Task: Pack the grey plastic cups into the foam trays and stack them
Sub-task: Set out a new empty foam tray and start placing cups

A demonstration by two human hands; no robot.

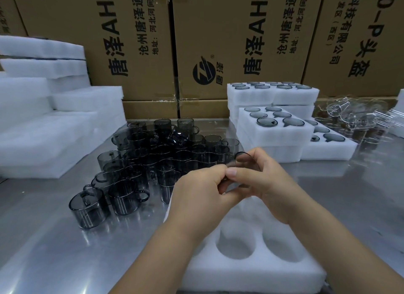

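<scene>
**A:** Where's the cup that's in hand?
**B:** One grey cup (244,156) is up between both hands, above the far end of the near foam tray (240,269).
**A:** And the fingers?
**B:** The left hand (202,192) has its fingers curled in and pinches the cup's near side. The right hand (265,180) wraps round it from the other side, thumb laid flat across the wall. Only part of the dark rim shows past the knuckles, so I'd say the cup lies tilted, though the hands hide most of it.
**A:** What of that near tray?
**B:** Two round wells show at its near end as hollow foam; the rest sits under the wrists.
**A:** The other cups?
**B:** A heap of grey cups (153,160) stands on the steel table (43,239) left of the hands, most upright, a few tipped on top. To the right a filled tray (282,139) tops a low stack, six cups sunk in its wells. A taller stack of filled trays (251,94) stands behind it against the cardboard boxes (240,42). Blank foam trays (43,123) are piled far left, and clear cups (349,116) lie far right
</scene>
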